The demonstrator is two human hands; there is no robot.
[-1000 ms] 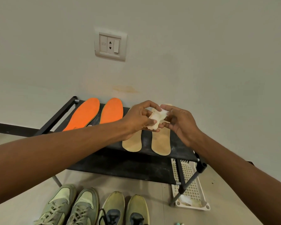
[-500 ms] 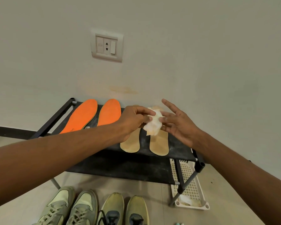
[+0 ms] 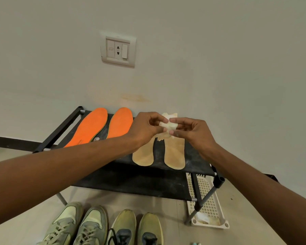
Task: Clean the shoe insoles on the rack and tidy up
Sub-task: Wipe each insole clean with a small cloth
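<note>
A black shoe rack (image 3: 140,184) stands against the wall. On its top shelf lie two orange insoles (image 3: 90,128) (image 3: 120,122) at the left and two tan insoles (image 3: 143,154) (image 3: 174,152) at the right. Above the tan pair, my left hand (image 3: 145,129) and my right hand (image 3: 193,131) both pinch a crumpled white wipe (image 3: 168,125) between their fingertips. The hands and wipe hide the far ends of the tan insoles.
Two pairs of greenish sneakers (image 3: 74,225) (image 3: 136,228) stand on the floor in front of the rack. A white perforated plastic tray (image 3: 208,206) lies on the floor under the rack's right end. A wall socket (image 3: 117,50) sits above.
My right hand, spread open beside the wipe half a second ago, has closed its fingers on it again. Both hands now hold the wipe slightly higher.
</note>
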